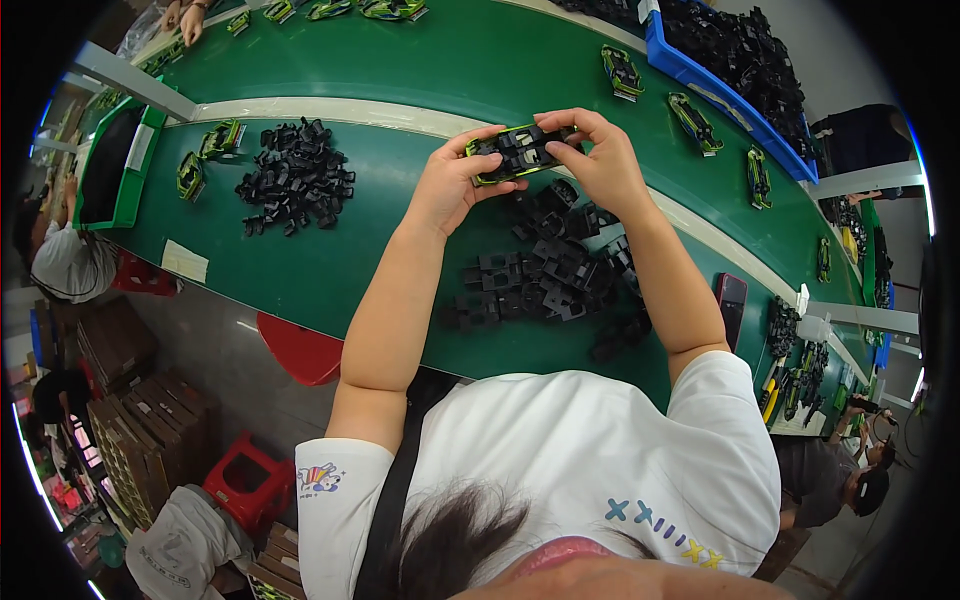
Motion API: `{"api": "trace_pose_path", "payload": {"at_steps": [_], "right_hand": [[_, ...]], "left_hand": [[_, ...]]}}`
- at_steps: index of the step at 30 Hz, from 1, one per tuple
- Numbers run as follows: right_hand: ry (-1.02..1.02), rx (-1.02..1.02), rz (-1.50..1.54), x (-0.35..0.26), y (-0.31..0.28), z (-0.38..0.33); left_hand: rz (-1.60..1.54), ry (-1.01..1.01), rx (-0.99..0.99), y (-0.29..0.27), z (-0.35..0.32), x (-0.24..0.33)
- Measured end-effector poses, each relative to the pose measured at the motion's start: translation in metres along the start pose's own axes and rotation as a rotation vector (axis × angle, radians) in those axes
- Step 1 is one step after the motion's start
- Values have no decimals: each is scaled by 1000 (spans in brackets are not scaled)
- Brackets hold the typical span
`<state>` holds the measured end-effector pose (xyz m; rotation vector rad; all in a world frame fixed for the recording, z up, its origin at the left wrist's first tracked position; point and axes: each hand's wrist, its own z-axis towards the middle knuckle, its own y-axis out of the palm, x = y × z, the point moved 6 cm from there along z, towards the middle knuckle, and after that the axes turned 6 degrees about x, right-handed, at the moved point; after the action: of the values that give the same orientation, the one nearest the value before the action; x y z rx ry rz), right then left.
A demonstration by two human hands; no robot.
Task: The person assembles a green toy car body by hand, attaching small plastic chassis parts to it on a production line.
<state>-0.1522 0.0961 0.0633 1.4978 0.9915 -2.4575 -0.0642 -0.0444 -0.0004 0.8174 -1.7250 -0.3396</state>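
A black and lime-green toy car body [522, 150] is held level between my two hands over the inner edge of the green belt. My left hand [455, 178] grips its left end, the thumb lying on top. At the opposite end, the fingers of my right hand [602, 162] wrap round the far side and its thumb presses on the black part inside. Just below my hands, a heap of black plastic parts [560, 265] spreads over the green table [400, 290]. A second pile of smaller black parts [298, 175] lies to the left.
Two green car bodies [190, 175] rest near a green bin [122, 165] at left. More car bodies [692, 122] sit along the belt [480, 65]. A blue crate [725, 100] of black parts stands at the far right. A phone [732, 300] lies beside my right arm; red stools [248, 480] stand below.
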Motion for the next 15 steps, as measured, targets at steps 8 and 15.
{"api": "trace_pose_path", "payload": {"at_steps": [8, 15], "right_hand": [[50, 215, -19, 18, -20, 1], [615, -27, 406, 48, -2, -5]], "left_hand": [[37, 22, -12, 0, 1, -2], [14, 13, 1, -1, 2, -3]]}}
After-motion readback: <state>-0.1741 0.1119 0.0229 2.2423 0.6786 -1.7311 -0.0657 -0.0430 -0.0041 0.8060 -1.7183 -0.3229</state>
